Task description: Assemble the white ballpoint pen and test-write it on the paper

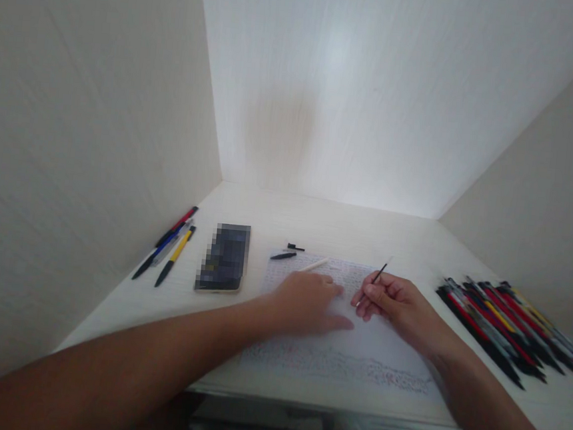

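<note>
The right hand point(392, 301) pinches a thin dark stick point(380, 273) between thumb and fingertips, over the right part of a written sheet point(385, 351), the stick's upper end tilted toward the back right corner of the desk point(340, 226). The left hand point(306, 304) is just beside it, palm down over the middle of the sheet, thumb and fingers spread apart; it is blurred, and whether it touches the paper I cannot tell. The sheet spreads near the desk's front edge, with dense lines of writing along its near and far parts and a paler band between. Past the left hand, toward the back edge, a white tube point(316, 264) lies aslant on the sheet, partly hidden by the hand. Near it are a black tapered piece point(283, 256) at the sheet's far left corner and, just behind that, a small black clip-like piece point(295, 247). Farther left a dark phone point(225, 260) lies flat, its surface blurred into blocks. Beyond it, along the desk's left edge, lie several pens, a yellow one point(176, 256) nearest the phone. Toward the right edge lies a bundle of many pens point(500, 321), red, black, yellow and clear, their dark ends toward the front right corner.
</note>
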{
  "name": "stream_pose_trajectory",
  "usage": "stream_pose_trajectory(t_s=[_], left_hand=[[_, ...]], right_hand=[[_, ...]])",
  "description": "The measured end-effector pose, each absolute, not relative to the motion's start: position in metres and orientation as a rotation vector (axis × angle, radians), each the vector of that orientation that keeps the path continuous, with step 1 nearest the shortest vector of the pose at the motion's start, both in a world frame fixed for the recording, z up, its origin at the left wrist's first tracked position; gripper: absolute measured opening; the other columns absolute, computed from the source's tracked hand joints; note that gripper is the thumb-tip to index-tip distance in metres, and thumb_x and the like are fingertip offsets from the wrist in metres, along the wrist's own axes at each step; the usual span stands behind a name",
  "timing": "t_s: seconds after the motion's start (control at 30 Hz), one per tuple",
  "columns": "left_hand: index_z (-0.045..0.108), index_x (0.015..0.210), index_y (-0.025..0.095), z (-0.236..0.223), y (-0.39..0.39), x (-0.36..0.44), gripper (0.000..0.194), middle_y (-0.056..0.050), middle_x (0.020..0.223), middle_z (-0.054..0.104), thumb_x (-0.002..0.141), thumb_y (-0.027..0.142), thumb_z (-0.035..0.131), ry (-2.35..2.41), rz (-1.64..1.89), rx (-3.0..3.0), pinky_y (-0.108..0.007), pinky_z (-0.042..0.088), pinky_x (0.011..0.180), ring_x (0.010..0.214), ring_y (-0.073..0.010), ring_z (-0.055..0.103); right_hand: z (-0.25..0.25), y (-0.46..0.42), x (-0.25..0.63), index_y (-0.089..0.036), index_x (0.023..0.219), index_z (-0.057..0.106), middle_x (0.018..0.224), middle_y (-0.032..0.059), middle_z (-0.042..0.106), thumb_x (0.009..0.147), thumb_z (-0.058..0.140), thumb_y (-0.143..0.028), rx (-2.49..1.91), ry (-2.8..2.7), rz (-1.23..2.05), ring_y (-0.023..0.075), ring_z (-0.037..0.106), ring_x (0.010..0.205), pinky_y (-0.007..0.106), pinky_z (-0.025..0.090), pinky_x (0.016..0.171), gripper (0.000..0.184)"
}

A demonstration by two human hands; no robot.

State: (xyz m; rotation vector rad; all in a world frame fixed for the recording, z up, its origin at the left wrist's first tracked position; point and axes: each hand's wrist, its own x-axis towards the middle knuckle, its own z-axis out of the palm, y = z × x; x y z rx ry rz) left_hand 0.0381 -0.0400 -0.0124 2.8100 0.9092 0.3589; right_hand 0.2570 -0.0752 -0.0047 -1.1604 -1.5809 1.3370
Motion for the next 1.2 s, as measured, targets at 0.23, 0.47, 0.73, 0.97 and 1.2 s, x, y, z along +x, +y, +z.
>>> stream_pose_trajectory(t_s=[0.23,0.47,0.73,0.97,1.2], left_hand=[[0.06,0.116,0.022,-0.013,-0.042,0.037,0.056,-0.008,0.108,0.068,0.087,0.068,0.046,0.91,0.365,2.815,-0.042,0.052,0.079,0.097,-0.0274,0.064],[0.059,0.118,0.022,-0.014,-0.041,0.037,0.057,-0.009,0.109,0.067,0.087,0.068,0.045,0.915,0.335,2.821,-0.04,0.051,0.08,0.097,-0.0257,0.063],[0.058,0.123,0.024,-0.011,-0.042,0.036,0.056,-0.008,0.109,0.067,0.088,0.065,0.046,0.905,0.346,2.811,-0.041,0.051,0.079,0.095,-0.0254,0.063],[0.059,0.121,0.024,-0.012,-0.043,0.035,0.053,-0.009,0.109,0.066,0.089,0.063,0.046,0.919,0.301,2.809,-0.04,0.051,0.078,0.094,-0.0258,0.062],[0.057,0.125,0.023,-0.012,-0.044,0.036,0.056,-0.009,0.113,0.066,0.089,0.064,0.044,0.956,0.301,2.8,-0.041,0.051,0.079,0.096,-0.0269,0.062]], right_hand=[[-0.016,-0.074,0.264,-0.017,0.083,0.061,0.073,0.0027,0.064,0.091,0.061,-0.038,-1.156,-1.51,1.285,0.0109,0.057,0.057,0.026,0.044,0.053,0.023],[-0.006,-0.076,0.256,-0.016,0.081,0.062,0.073,0.0036,0.067,0.085,0.069,-0.037,-1.244,-1.571,1.218,0.0135,0.062,0.063,0.029,0.05,0.063,0.022],[-0.001,-0.079,0.247,-0.016,0.081,0.066,0.068,0.0044,0.07,0.083,0.069,-0.038,-1.322,-1.608,1.129,0.016,0.066,0.063,0.031,0.052,0.064,0.023],[-0.01,-0.081,0.251,-0.017,0.086,0.071,0.074,0.005,0.072,0.078,0.075,-0.036,-1.373,-1.621,1.061,0.0165,0.066,0.068,0.029,0.049,0.063,0.022],[-0.015,-0.081,0.252,-0.018,0.086,0.071,0.071,0.0028,0.068,0.081,0.071,-0.03,-1.418,-1.706,0.921,0.014,0.06,0.063,0.027,0.046,0.056,0.014]])
